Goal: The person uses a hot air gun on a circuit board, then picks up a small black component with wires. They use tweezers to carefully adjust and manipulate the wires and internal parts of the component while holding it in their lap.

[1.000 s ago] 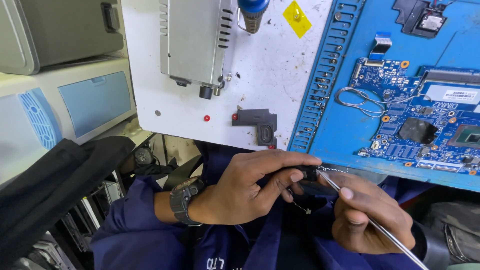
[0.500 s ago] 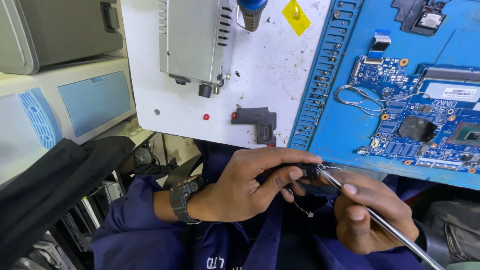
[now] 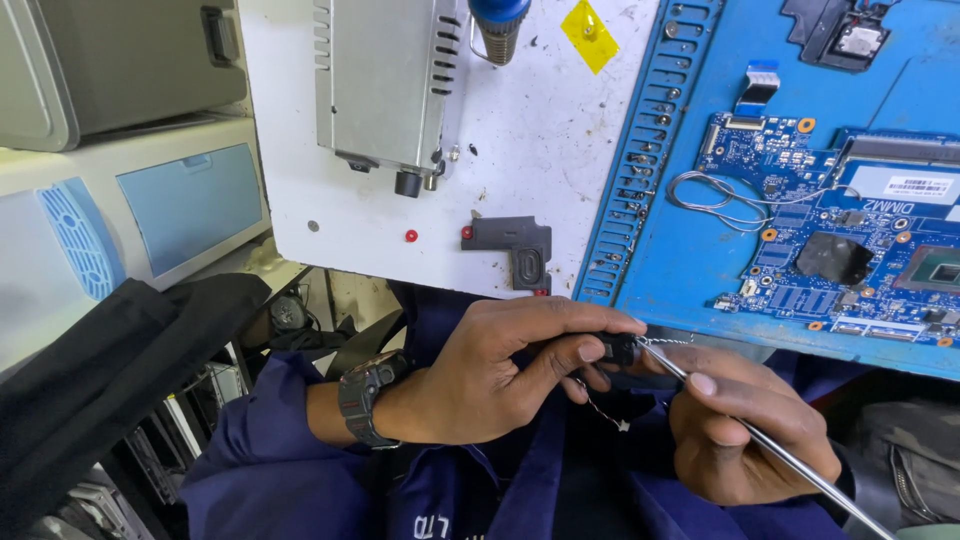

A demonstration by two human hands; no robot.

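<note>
My left hand point(image 3: 500, 375), with a dark wristwatch point(image 3: 362, 400) on the wrist, pinches a small black part point(image 3: 618, 348) between thumb and fingers, held over my lap in front of the table edge. A thin twisted wire point(image 3: 600, 410) dangles from the part. My right hand point(image 3: 745, 425) grips slim metal tweezers point(image 3: 770, 450) whose tip touches the black part. Both hands are close together below the blue laptop motherboard point(image 3: 860, 240) lying on its blue base point(image 3: 680, 250).
A white bench top point(image 3: 540, 140) carries a silver metal unit point(image 3: 385, 85), a small black speaker module point(image 3: 520, 245), a blue-handled tool point(image 3: 498, 25) and a yellow tag point(image 3: 590, 35). Beige equipment cases point(image 3: 120, 200) stand at left above a black cloth point(image 3: 110, 370).
The hands stay together with only small shifts; the right hand has edged slightly lower and the tweezers tip remains at the black part.
</note>
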